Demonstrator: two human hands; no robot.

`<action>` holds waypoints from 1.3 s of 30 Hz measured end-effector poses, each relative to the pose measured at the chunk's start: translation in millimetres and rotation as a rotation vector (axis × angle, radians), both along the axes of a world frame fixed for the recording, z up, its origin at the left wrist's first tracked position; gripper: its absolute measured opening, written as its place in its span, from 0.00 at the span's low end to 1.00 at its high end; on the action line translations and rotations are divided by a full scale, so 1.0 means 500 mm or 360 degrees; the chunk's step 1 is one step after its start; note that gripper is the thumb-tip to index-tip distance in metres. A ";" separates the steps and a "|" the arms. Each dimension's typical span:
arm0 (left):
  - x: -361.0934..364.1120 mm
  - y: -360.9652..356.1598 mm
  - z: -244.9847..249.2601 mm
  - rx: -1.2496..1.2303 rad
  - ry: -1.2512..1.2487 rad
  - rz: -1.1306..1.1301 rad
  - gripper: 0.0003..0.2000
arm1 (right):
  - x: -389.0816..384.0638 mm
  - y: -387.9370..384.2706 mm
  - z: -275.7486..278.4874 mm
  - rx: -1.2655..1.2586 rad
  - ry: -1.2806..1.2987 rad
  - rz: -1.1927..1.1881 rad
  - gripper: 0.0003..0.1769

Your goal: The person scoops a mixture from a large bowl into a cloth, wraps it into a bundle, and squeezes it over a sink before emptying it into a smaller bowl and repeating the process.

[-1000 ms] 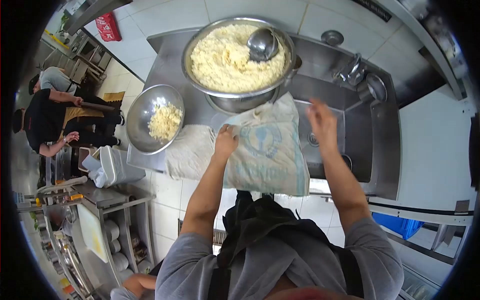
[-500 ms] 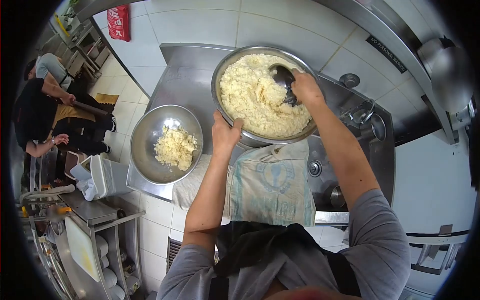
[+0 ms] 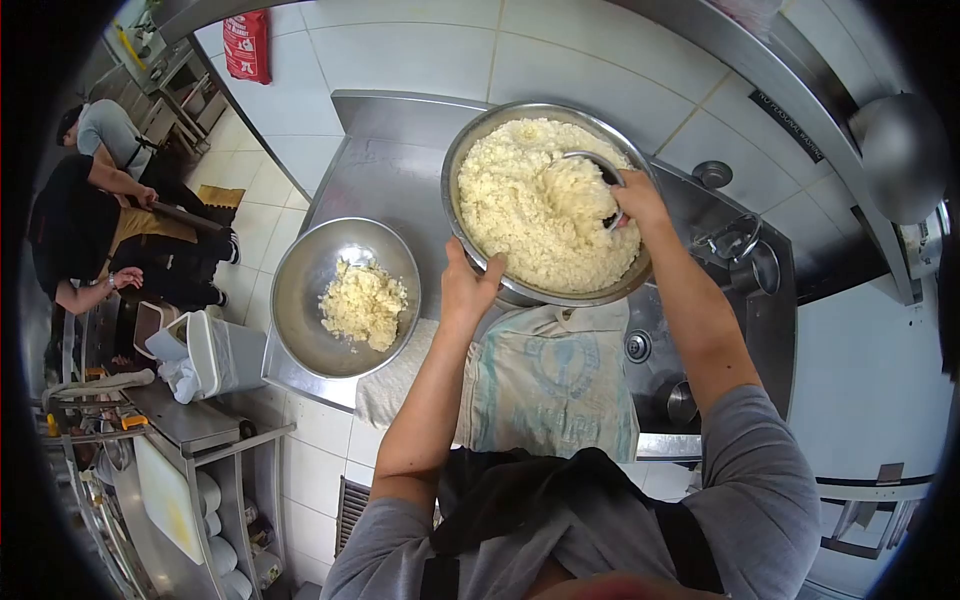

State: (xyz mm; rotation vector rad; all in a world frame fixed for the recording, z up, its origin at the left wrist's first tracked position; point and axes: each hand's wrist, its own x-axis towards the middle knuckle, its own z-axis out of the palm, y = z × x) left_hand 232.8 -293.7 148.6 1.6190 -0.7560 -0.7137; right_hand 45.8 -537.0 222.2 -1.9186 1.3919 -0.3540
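A large steel bowl (image 3: 453, 200) is heaped with pale yellow, crumbly food (image 3: 510, 195). My left hand (image 3: 470, 290) holds its near-left rim, with the thumb at the edge and the other fingers mostly hidden below. At the right side of the heap, my right hand (image 3: 640, 202) grips a small metal bowl (image 3: 603, 170), which is tilted into the food and filled with a mound of it. To the left stands a second, wide steel bowl (image 3: 298, 310) with a smaller pile of crumbly food (image 3: 362, 306). A printed cloth sack (image 3: 550, 380) drapes over the counter's front.
On the right is a sink with a drain (image 3: 637, 346), a faucet (image 3: 735, 240) and a metal cup (image 3: 682, 402). A white bin (image 3: 235, 355) and a steel shelf unit (image 3: 190, 415) stand at the left. Two people (image 3: 75, 220) are farther off.
The small metal bowl has turned and now carries a mound of food; before, its dark inside showed. The view has shifted slightly. My left hand stays on the large bowl's rim.
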 end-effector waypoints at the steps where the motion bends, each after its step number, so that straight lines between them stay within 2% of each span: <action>1: 0.000 0.001 -0.005 0.0011 -0.0009 -0.0003 0.27 | -0.010 0.000 0.005 0.0011 -0.0009 -0.0003 0.19; 3: -0.003 -0.003 -0.018 -0.0047 0.0013 0.0022 0.27 | -0.039 -0.011 0.014 -0.0001 -0.0295 -0.0134 0.18; 4: -0.007 -0.001 -0.001 -0.0042 0.0003 0.0010 0.27 | -0.050 -0.030 -0.001 -0.0216 -0.0401 -0.0163 0.17; 5: -0.011 0.003 0.017 -0.0036 0.0078 0.0030 0.27 | -0.065 -0.051 -0.011 -0.0211 -0.0410 -0.0178 0.17; 8: -0.020 0.008 0.020 -0.0044 0.0153 0.0040 0.27 | -0.074 -0.014 0.051 -0.0169 -0.0616 -0.0306 0.14; 14: -0.015 0.009 0.033 -0.0002 0.0194 0.0004 0.27 | -0.099 -0.011 0.008 -0.0016 -0.0930 -0.0484 0.16; 17: -0.017 0.030 0.039 0.0101 0.0232 -0.0070 0.30 | -0.130 0.064 0.048 0.0054 -0.0952 -0.0534 0.16; 19: -0.022 0.046 0.031 -0.0032 0.0418 0.0024 0.31 | -0.161 0.092 0.051 0.0082 -0.1109 -0.0456 0.16; 20: -0.029 0.063 0.018 0.0035 0.0441 0.0011 0.31 | -0.183 0.119 0.055 0.0054 -0.1124 -0.0455 0.16; 22: -0.039 0.093 -0.010 -0.0027 0.0360 0.0077 0.30 | -0.226 0.183 0.042 -0.0043 -0.1184 -0.0422 0.15; 24: -0.052 0.125 -0.069 0.0125 0.0220 -0.0018 0.28 | -0.272 0.260 0.023 -0.0028 -0.1152 -0.0499 0.13; 26: -0.051 0.148 -0.180 0.0269 -0.0042 -0.0109 0.23 | -0.320 0.326 0.002 0.0009 -0.1113 -0.0576 0.12; 27: -0.055 0.157 -0.213 0.0277 -0.0036 -0.0119 0.23 | -0.345 0.355 -0.026 0.0061 -0.1093 -0.0604 0.13; 29: -0.066 0.175 -0.253 0.0513 -0.0475 -0.0215 0.21 | -0.381 0.412 -0.056 0.0121 -0.0986 -0.0664 0.13; 31: -0.086 0.178 -0.280 0.0511 -0.0558 -0.0200 0.19 | -0.393 0.450 -0.099 0.0181 -0.0889 -0.0708 0.13; 33: -0.098 0.157 -0.315 0.0327 -0.0999 -0.0296 0.18 | -0.397 0.475 -0.146 0.0182 -0.0485 -0.0642 0.15; 34: -0.105 0.138 -0.322 0.0242 -0.1198 -0.0356 0.19 | -0.382 0.488 -0.155 0.0197 -0.0414 -0.0580 0.17; 35: -0.114 0.119 -0.330 0.0239 -0.1199 -0.0355 0.19 | -0.358 0.499 -0.170 0.0211 -0.0342 -0.0517 0.18; 36: -0.128 0.101 -0.327 0.0300 -0.1287 -0.0369 0.19 | -0.340 0.502 -0.190 0.0219 -0.0025 -0.0436 0.20; 37: -0.143 0.087 -0.320 0.0360 -0.1373 -0.0384 0.20 | -0.325 0.504 -0.219 0.0010 0.0220 -0.0164 0.23; 38: -0.154 0.075 -0.304 0.0597 -0.1400 -0.0456 0.21 | -0.315 0.508 -0.255 -0.0195 0.0306 0.0056 0.26; 39: -0.152 0.064 -0.316 0.0590 -0.1402 -0.0457 0.21 | -0.302 0.515 -0.275 -0.0200 0.0306 0.0052 0.26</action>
